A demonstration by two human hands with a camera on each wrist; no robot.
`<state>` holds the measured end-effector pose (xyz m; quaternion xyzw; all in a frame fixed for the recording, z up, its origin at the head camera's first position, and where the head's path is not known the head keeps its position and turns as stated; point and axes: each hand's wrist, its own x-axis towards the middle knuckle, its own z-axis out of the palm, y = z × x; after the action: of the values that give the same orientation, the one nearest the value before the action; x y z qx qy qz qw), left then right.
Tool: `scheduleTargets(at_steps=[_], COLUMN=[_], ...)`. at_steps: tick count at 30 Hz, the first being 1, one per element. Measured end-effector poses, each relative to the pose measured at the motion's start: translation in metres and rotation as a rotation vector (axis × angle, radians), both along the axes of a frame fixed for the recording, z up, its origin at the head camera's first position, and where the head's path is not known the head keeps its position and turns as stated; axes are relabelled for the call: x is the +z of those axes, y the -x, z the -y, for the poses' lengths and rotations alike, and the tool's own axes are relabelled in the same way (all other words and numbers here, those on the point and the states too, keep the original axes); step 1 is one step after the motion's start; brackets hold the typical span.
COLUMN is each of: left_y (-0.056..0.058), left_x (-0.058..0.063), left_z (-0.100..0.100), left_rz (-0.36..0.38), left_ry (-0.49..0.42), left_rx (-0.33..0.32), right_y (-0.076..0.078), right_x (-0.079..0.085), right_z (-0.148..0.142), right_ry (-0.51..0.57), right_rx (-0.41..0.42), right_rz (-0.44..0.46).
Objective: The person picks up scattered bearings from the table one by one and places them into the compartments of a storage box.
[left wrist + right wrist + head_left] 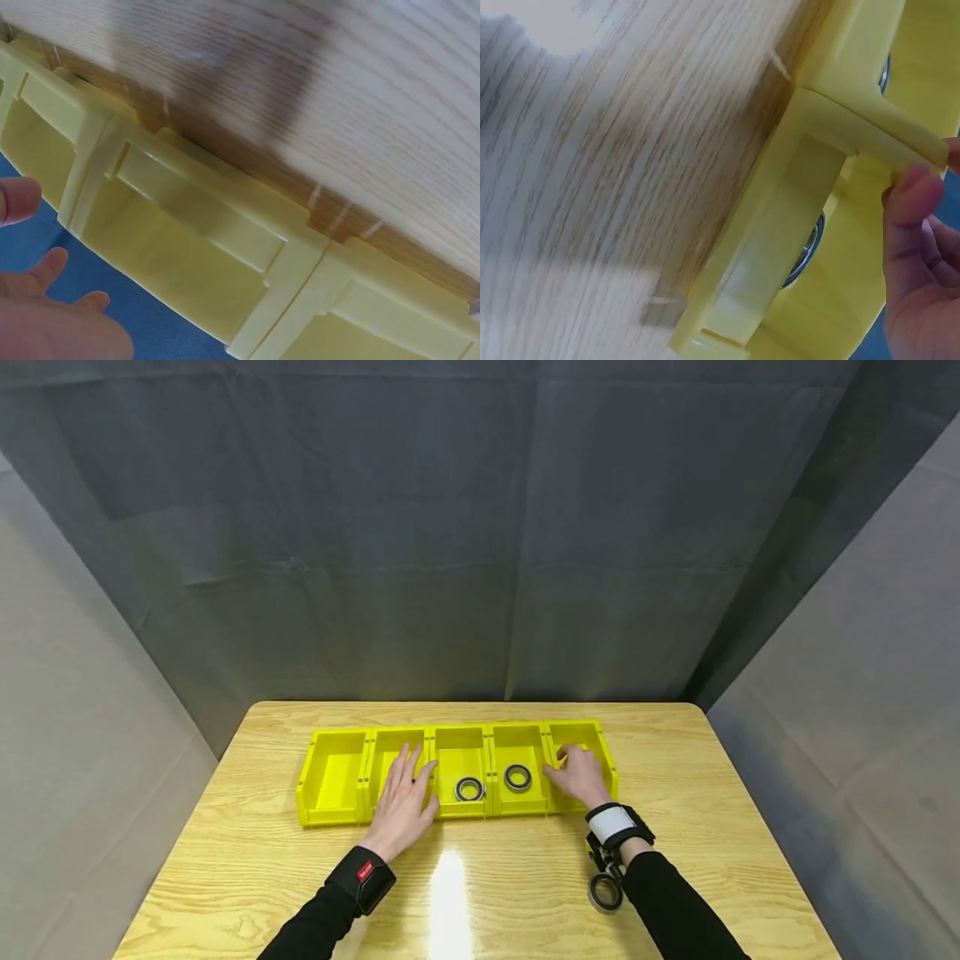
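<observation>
A row of joined yellow bins [337, 817] stands on the wooden table. My right hand [579, 774] is at the divider between the two rightmost bins, its thumb and a finger pinching the wall's top edge. One ball bearing [517, 778] lies in the bin left of that divider, another bearing [469, 789] in the middle bin. The right wrist view shows a bearing [808, 251] in the rightmost bin, which the hand hides from the head camera. My left hand [402, 810] reaches over the second bin from the left, fingers spread and fairly straight, holding nothing.
A dark ring [605, 892], much like the bearings, shows below the right wrist strap [617, 825]. Grey cloth [450, 543] hangs behind the table [262, 868], with paler panels at both sides. The leftmost bin [337, 772] shows a bare floor.
</observation>
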<state>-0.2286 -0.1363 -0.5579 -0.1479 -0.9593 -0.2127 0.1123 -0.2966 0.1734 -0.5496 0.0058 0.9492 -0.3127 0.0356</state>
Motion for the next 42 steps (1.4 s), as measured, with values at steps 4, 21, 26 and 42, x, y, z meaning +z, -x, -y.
scheduleTargets(at_steps=[4,21,26,42], left_y=[0.0,0.003,-0.002,-0.03], left_x=[-0.001,0.014,0.023,0.023], left_z=[0.003,0.067,0.091,0.101], left_rz=[0.019,0.02,0.035,0.018], left_ry=[-0.027,-0.066,-0.093,-0.095], left_rx=[0.006,0.151,0.199,0.213], right_y=[-0.001,-0.01,-0.016,-0.065], right_x=[0.004,0.015,0.021,0.029], right_z=[-0.004,-0.051,-0.072,-0.109], right_ry=[0.093,0.173,0.26,0.213], right_rx=[0.012,0.027,-0.019,0.049], right_rz=[0.051,-0.126,-0.155,0.015])
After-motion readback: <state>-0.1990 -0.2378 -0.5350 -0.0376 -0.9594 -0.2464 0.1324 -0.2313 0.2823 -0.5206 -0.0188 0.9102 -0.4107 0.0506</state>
